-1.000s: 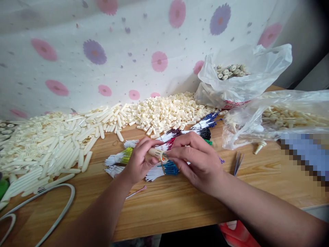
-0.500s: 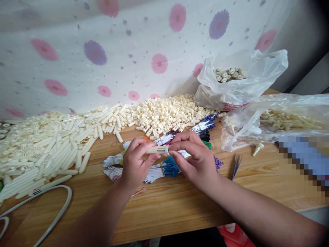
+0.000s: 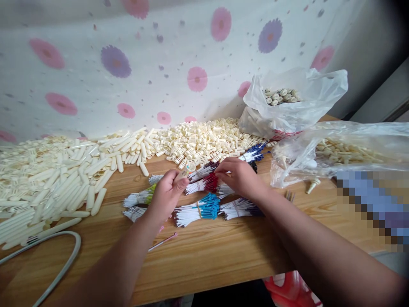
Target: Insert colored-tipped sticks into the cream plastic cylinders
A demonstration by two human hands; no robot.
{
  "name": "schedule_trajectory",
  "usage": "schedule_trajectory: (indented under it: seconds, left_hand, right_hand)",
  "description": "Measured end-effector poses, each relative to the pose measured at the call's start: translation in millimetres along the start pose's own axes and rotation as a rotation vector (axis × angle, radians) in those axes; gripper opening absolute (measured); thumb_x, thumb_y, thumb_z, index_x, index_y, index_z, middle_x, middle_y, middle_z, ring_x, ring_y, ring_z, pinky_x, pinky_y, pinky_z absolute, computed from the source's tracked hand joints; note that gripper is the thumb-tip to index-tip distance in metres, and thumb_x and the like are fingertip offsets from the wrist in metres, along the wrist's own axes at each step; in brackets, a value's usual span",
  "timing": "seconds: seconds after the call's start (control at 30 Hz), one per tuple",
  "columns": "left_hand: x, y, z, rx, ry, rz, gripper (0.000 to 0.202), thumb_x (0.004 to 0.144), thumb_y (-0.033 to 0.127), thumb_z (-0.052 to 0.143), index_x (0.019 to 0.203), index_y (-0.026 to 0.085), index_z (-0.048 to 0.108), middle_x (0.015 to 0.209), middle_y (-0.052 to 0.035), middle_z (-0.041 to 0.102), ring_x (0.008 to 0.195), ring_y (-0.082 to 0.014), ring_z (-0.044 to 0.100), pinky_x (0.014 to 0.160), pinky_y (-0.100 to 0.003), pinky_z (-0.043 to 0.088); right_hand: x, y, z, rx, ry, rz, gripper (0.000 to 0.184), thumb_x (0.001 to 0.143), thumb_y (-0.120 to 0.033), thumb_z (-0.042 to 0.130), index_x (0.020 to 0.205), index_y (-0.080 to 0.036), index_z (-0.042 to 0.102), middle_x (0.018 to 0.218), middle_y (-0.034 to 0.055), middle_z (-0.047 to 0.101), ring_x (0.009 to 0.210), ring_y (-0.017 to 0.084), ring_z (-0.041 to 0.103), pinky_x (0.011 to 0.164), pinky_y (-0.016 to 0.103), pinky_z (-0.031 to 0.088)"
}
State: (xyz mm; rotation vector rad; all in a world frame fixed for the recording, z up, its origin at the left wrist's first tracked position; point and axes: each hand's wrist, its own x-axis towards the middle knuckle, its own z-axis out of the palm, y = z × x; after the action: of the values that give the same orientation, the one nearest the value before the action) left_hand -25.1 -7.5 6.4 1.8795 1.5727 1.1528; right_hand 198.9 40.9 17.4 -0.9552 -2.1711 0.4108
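Note:
My left hand (image 3: 168, 192) is closed round a cream pen barrel (image 3: 184, 172), whose slotted end sticks out past the thumb and forefinger. To the right, my right hand (image 3: 241, 179) hovers over banded bundles of thin white pen refills with coloured ends. Its fingertips are bent together near the red bundle (image 3: 210, 183) and the dark brown bundle (image 3: 202, 171); what they hold, if anything, is too small to make out. A turquoise bundle (image 3: 209, 207) lies between the hands, nearer me. Partly behind my left wrist is a yellow-green bundle (image 3: 140, 197).
Cream tubes (image 3: 73, 187) are heaped at left, and short slotted cream pieces (image 3: 204, 143) at the back. Plastic bags of parts (image 3: 294, 113) stand at right. A white cable (image 3: 72, 256) curls at front left. One pink-tipped refill (image 3: 162, 241) lies loose near the front.
My right hand has come away from the pen barrel and moved over the bundles. The barrel stays in my left hand, now tilted upward. The view has shifted slightly.

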Motion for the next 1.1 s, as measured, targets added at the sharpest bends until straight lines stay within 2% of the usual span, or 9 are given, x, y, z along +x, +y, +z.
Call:
schedule_trajectory:
  seconds: [0.13, 0.23, 0.37, 0.7, 0.8, 0.9, 0.97, 1.03, 1.1]
  left_hand:
    - [5, -4, 5.6, 0.184, -0.090, 0.117, 0.004, 0.082, 0.021, 0.058, 0.081, 0.018, 0.060, 0.076, 0.0002, 0.056, 0.074, -0.0155, 0.054, 0.069, -0.029, 0.045]
    - [7, -5, 7.7, 0.292, -0.191, 0.218, 0.026, 0.074, 0.003, 0.050, 0.086, 0.019, 0.066, 0.085, -0.0017, 0.060, 0.083, -0.0170, 0.057, 0.076, -0.032, 0.047]
    - [8, -9, 10.1, 0.365, -0.257, 0.308, 0.045, 0.065, -0.007, 0.044, 0.090, 0.021, 0.069, 0.098, -0.0041, 0.063, 0.093, -0.0193, 0.058, 0.085, -0.037, 0.048]
    - [8, -12, 9.5, 0.456, -0.301, 0.364, 0.045, 0.066, -0.006, 0.044, 0.089, 0.022, 0.072, 0.104, -0.0053, 0.065, 0.098, -0.0210, 0.059, 0.090, -0.039, 0.048]
    - [8, -12, 8.3, 0.450, -0.310, 0.342, 0.047, 0.064, -0.007, 0.044, 0.088, 0.021, 0.072, 0.104, -0.0053, 0.066, 0.099, -0.0205, 0.059, 0.091, -0.039, 0.048]
    - [9, -14, 6.7, 0.404, -0.305, 0.337, 0.045, 0.064, -0.007, 0.044, 0.087, 0.021, 0.071, 0.105, -0.0052, 0.067, 0.098, -0.0203, 0.060, 0.090, -0.040, 0.047]
    - [9, -14, 4.9, 0.325, -0.237, 0.290, 0.034, 0.069, -0.001, 0.049, 0.085, 0.020, 0.071, 0.099, -0.0051, 0.068, 0.092, -0.0200, 0.061, 0.085, -0.038, 0.048]
    - [7, -10, 2.9, 0.202, -0.105, 0.166, 0.017, 0.077, 0.012, 0.056, 0.085, 0.017, 0.069, 0.086, -0.0044, 0.068, 0.081, -0.0187, 0.061, 0.075, -0.033, 0.050]
    - [5, -3, 2.0, 0.058, -0.034, 0.028, 0.014, 0.080, 0.027, 0.059, 0.084, 0.016, 0.067, 0.077, -0.0029, 0.066, 0.072, -0.0170, 0.060, 0.066, -0.029, 0.048]
  right_hand:
    - [3, 3, 12, -0.326, -0.254, 0.009, 0.018, 0.086, -0.018, 0.054, 0.086, -0.019, 0.071, 0.088, 0.0067, 0.065, 0.085, 0.018, 0.057, 0.070, 0.027, 0.042]
    - [3, -1, 21, -0.406, -0.298, 0.018, 0.019, 0.087, -0.023, 0.053, 0.092, -0.022, 0.071, 0.091, 0.0062, 0.065, 0.083, 0.019, 0.058, 0.063, 0.026, 0.040]
    - [6, -2, 26, -0.447, -0.317, 0.023, 0.021, 0.089, -0.023, 0.048, 0.090, -0.022, 0.069, 0.090, 0.0059, 0.064, 0.087, 0.021, 0.059, 0.061, 0.027, 0.041]
    - [11, -12, 24, -0.526, -0.291, -0.037, 0.016, 0.086, -0.014, 0.049, 0.086, -0.017, 0.064, 0.096, 0.0095, 0.063, 0.089, 0.023, 0.058, 0.067, 0.031, 0.045]
    - [9, -5, 12, -0.556, -0.231, -0.022, 0.017, 0.085, -0.012, 0.048, 0.090, -0.018, 0.063, 0.092, 0.0086, 0.063, 0.084, 0.022, 0.058, 0.064, 0.029, 0.041]
    - [7, 8, -9, -0.519, -0.173, 0.116, 0.018, 0.086, -0.011, 0.045, 0.089, -0.018, 0.062, 0.087, 0.0075, 0.062, 0.075, 0.018, 0.057, 0.061, 0.026, 0.037]
    - [6, 14, -21, -0.406, -0.152, 0.123, 0.019, 0.088, -0.012, 0.044, 0.084, -0.017, 0.062, 0.084, 0.0064, 0.061, 0.073, 0.015, 0.055, 0.064, 0.025, 0.037]
    - [4, 12, -24, -0.265, -0.169, 0.012, 0.019, 0.089, -0.011, 0.045, 0.081, -0.016, 0.062, 0.084, 0.0054, 0.060, 0.074, 0.013, 0.054, 0.066, 0.023, 0.037]
    - [1, 4, -19, -0.149, -0.203, -0.122, 0.018, 0.089, -0.011, 0.046, 0.082, -0.015, 0.062, 0.084, 0.0046, 0.058, 0.073, 0.012, 0.053, 0.066, 0.023, 0.038]
